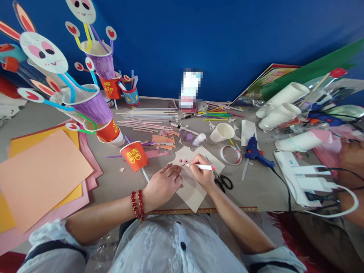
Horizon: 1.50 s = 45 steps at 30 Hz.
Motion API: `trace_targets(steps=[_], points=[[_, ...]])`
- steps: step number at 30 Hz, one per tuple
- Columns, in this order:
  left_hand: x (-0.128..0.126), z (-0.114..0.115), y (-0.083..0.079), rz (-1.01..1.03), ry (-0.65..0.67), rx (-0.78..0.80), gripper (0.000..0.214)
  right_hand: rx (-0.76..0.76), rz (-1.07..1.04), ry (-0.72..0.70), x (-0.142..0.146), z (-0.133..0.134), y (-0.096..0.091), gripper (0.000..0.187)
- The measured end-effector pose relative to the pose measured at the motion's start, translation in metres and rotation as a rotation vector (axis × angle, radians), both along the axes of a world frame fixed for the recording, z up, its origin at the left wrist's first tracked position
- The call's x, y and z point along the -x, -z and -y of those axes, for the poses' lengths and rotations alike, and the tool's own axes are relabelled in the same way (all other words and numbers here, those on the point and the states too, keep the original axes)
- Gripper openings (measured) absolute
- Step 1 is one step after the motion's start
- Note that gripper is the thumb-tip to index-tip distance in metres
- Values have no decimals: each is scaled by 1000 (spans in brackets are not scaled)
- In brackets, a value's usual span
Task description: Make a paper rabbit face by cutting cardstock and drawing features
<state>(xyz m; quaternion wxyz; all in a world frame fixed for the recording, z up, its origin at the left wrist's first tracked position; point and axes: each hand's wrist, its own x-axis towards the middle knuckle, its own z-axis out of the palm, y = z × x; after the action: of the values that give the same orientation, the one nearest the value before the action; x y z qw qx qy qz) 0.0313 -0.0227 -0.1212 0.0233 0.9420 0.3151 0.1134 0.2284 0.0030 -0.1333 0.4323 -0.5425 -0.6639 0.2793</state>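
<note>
My right hand [203,174] grips a white marker [205,167] with a red end, its tip down on a small white paper cutout [187,153]. Two pink spots with dark centres and a small mouth mark the cutout. Flat on the cutout's left edge lies my left hand [163,185], fingers stretched out and a red bead bracelet at the wrist. Beneath the hands is a pale paper sheet [195,195]. Black-handled scissors [226,182] rest just right of my right hand. A red paper cup [134,155] on a white stick tilts beyond my left hand.
Coloured paper sheets [42,174] cover the left side, below cup-bodied rabbit figures [93,102]. Right of me lie a tape roll [231,154], a blue glue gun [256,151] and a power strip [295,182] with cables. Another person's arm [351,167] reaches in at the right edge.
</note>
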Motion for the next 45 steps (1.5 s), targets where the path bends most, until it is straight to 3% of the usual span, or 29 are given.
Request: trace_targets(steps=[25,45], points=[[0,0,-2,-8,1,2,20,60,28,-88,2,0,-2,16],[0,-1,-3,-43,-1,-31,24,30,-10,-19,-1,1,2,19]])
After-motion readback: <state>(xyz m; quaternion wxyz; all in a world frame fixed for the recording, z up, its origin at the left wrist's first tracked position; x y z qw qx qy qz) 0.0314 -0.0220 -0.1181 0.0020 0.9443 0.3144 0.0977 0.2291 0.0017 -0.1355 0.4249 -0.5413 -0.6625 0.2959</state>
